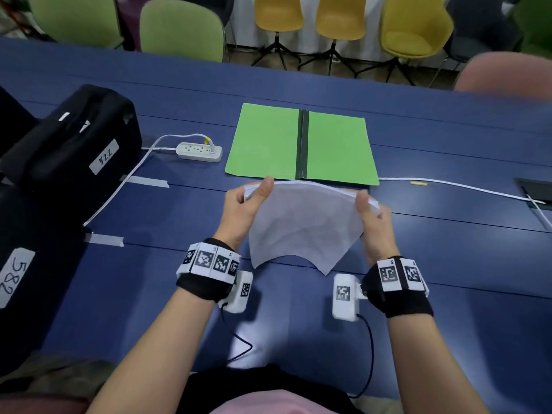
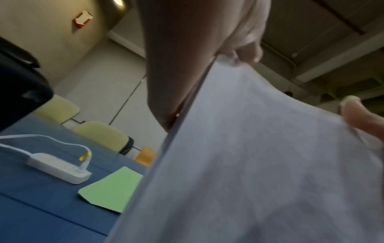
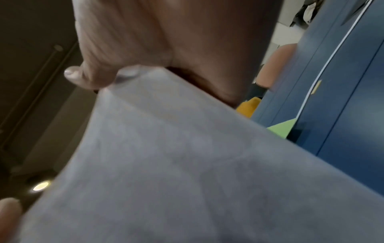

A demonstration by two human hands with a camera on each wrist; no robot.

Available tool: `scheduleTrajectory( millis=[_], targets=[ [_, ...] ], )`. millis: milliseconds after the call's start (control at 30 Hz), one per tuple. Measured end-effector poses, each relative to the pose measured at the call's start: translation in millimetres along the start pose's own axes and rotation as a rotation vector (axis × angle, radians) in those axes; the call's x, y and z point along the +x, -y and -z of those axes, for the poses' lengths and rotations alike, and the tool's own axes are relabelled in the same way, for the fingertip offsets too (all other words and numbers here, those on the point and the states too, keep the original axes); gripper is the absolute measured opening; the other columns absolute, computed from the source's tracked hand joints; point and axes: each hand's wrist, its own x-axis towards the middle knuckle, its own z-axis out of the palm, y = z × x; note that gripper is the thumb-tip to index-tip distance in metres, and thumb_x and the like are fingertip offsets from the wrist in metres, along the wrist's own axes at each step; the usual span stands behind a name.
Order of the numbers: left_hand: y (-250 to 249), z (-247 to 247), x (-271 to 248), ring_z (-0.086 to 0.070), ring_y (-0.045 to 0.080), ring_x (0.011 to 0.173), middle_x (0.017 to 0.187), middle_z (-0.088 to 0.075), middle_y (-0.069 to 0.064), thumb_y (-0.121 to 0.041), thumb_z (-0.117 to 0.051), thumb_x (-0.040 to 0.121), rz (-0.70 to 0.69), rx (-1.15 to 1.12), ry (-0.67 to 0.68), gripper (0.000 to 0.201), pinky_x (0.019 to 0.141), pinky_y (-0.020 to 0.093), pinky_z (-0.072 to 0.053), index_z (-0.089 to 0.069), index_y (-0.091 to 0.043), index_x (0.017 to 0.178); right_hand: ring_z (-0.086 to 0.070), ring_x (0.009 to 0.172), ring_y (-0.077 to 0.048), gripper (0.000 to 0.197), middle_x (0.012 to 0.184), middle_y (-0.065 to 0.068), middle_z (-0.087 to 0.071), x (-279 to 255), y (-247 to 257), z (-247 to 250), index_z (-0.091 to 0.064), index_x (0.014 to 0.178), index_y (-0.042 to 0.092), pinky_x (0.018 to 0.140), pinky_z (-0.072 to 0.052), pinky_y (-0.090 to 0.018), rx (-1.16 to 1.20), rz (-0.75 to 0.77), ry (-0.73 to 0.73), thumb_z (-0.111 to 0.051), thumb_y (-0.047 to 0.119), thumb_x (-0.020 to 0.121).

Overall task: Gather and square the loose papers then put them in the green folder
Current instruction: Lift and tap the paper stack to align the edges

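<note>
I have the papers (image 1: 301, 222) gathered into one stack, lifted off the worktop (image 1: 448, 264) and held upright between both hands, the lower edge sagging in an arch just above the surface. My left hand (image 1: 242, 213) pinches the upper left corner, thumb on the near face and fingers (image 2: 248, 52) curled behind; my right hand (image 1: 375, 225) grips the upper right edge the same way. The stack's long axis runs left to right between my hands, its flat face turned towards me. The green folder (image 1: 263, 141) lies open and flat straight beyond the stack, towards the far edge of the worktop, its dark spine pointing away from me. I judge both hands equally near it, so the coming move is forward and down onto one leaf.
</note>
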Motion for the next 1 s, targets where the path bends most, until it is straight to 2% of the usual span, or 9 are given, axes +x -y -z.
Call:
scheduleTrajectory(
  millis=[133,200,400,500,567,667,767,900,1000],
  targets=[
    [-2,-17,-1,-0.016,0.015,0.056,0.058,-0.018,0.000,-0.028,-0.057,0.092,0.026,-0.056,-0.162,0.054,0.053,0.029,-0.016,-0.014,-0.021,0.060,-0.048,0.049,-0.003,0.038,0.050,0.014,-0.056,2,2,-10,-0.067,0.054,0.022,0.051,-0.038,-0.016,-0.005,0.045,-0.123,-0.054,0.027,0.089],
    [-2,-17,3,-0.018,0.011,0.052,0.055,-0.020,-0.004,-0.030,-0.055,0.093,0.057,-0.019,-0.182,0.053,0.049,0.025,-0.018,-0.016,-0.023,0.058,-0.051,0.050,-0.002,0.035,0.051,0.014,-0.058,3,2,-10,-0.068,0.062,0.022,0.052,-0.040,-0.014,-0.052,0.041,-0.133,-0.053,0.022,0.094],
    [6,-4,5,-0.052,0.001,0.058,0.065,-0.060,-0.007,-0.014,-0.070,0.084,-0.011,0.162,-0.050,0.015,0.061,0.019,-0.046,-0.066,-0.017,0.070,-0.063,0.072,0.002,0.018,0.076,0.016,-0.072,2,7,0,-0.071,0.089,0.022,0.068,-0.049,-0.014,-0.193,0.058,-0.014,-0.077,0.032,0.075],
    [1,-3,12,-0.043,0.013,0.063,0.065,-0.053,-0.003,-0.040,-0.071,0.075,-0.069,0.275,-0.134,0.030,0.064,0.027,-0.041,-0.068,-0.011,0.072,-0.064,0.091,0.001,0.028,0.096,0.017,-0.072,7,25,9,-0.072,0.101,0.027,0.085,-0.048,-0.016,-0.530,0.182,-0.012,-0.079,0.027,0.074],
    [-8,-9,13,-0.036,0.014,0.060,0.057,-0.047,-0.009,-0.048,-0.068,0.073,-0.146,0.396,-0.110,0.041,0.060,0.027,-0.035,-0.067,-0.007,0.071,-0.064,0.087,-0.004,0.026,0.088,0.018,-0.070,9,42,9,-0.072,0.097,0.030,0.082,-0.047,-0.016,-0.837,0.265,0.050,-0.077,0.035,0.073],
    [-32,-28,4,-0.038,0.007,0.051,0.045,-0.048,-0.012,-0.036,-0.071,0.079,-0.273,0.582,0.068,0.015,0.053,0.025,-0.030,-0.069,-0.026,0.068,-0.056,0.068,-0.016,0.018,0.064,0.004,-0.061,11,51,-2,-0.070,0.081,0.027,0.065,-0.044,-0.026,-1.103,0.117,0.249,-0.072,0.043,0.076],
    [-43,-32,2,-0.044,0.015,0.059,0.054,-0.052,-0.008,-0.027,-0.070,0.080,-0.290,0.694,0.223,0.012,0.057,0.026,-0.034,-0.065,-0.031,0.070,-0.057,0.071,-0.013,0.020,0.074,-0.012,-0.070,17,35,-3,-0.072,0.083,0.018,0.072,-0.050,-0.035,-0.922,0.056,0.371,-0.067,0.037,0.081],
    [-16,16,10,-0.060,0.022,0.083,0.082,-0.069,-0.003,-0.023,-0.071,0.078,-0.031,1.076,0.303,0.013,0.078,0.029,-0.046,-0.068,-0.021,0.090,-0.054,0.056,0.007,0.024,0.058,0.016,-0.065,13,18,23,-0.067,0.072,0.029,0.059,-0.044,-0.017,-0.621,0.016,0.318,-0.063,0.013,0.089],
    [15,67,15,-0.063,0.023,0.083,0.088,-0.072,0.008,-0.030,-0.074,0.075,0.165,0.932,0.239,0.023,0.077,0.033,-0.048,-0.071,-0.013,0.089,-0.060,0.058,-0.002,0.018,0.060,0.014,-0.068,8,3,49,-0.069,0.076,0.021,0.065,-0.049,-0.022,-0.445,-0.057,0.198,-0.062,0.011,0.089]
  ],
)
